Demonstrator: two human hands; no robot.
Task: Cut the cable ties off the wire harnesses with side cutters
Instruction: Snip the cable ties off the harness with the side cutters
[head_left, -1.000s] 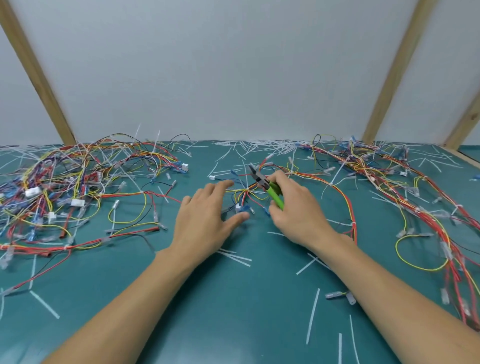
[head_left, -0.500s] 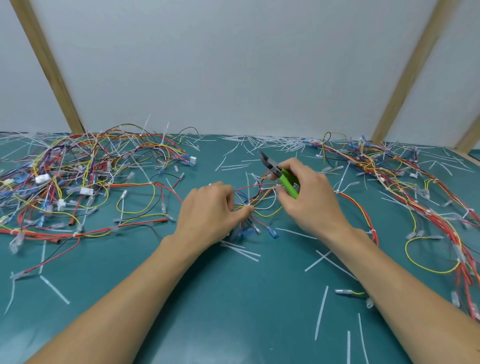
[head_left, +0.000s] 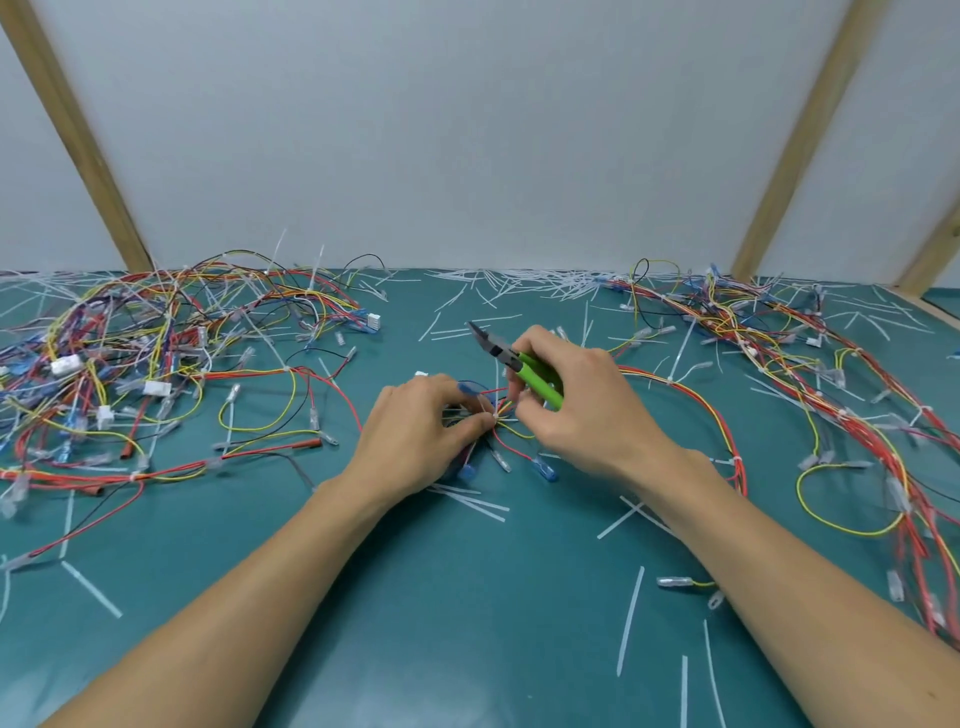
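At the middle of the teal table, my left hand (head_left: 423, 434) pinches a small bunch of red, yellow and blue wires (head_left: 506, 423) where they meet at a white tie. My right hand (head_left: 582, 410) grips green-handled side cutters (head_left: 519, 364), jaws pointing up and to the left, away from the bunch, while its fingertips touch the same wires. The wire ends with blue and clear terminals fan out below both hands.
A big tangle of harnesses (head_left: 130, 364) covers the left of the table (head_left: 441, 623). Another long harness pile (head_left: 831, 389) runs down the right side. Cut white tie pieces (head_left: 629, 618) lie scattered across the table. A wall with wooden battens stands behind.
Both hands drew the wire bunch nearer to me. My left hand went from lying flat on the wires to pinching them, and the cutters rose off the bunch.
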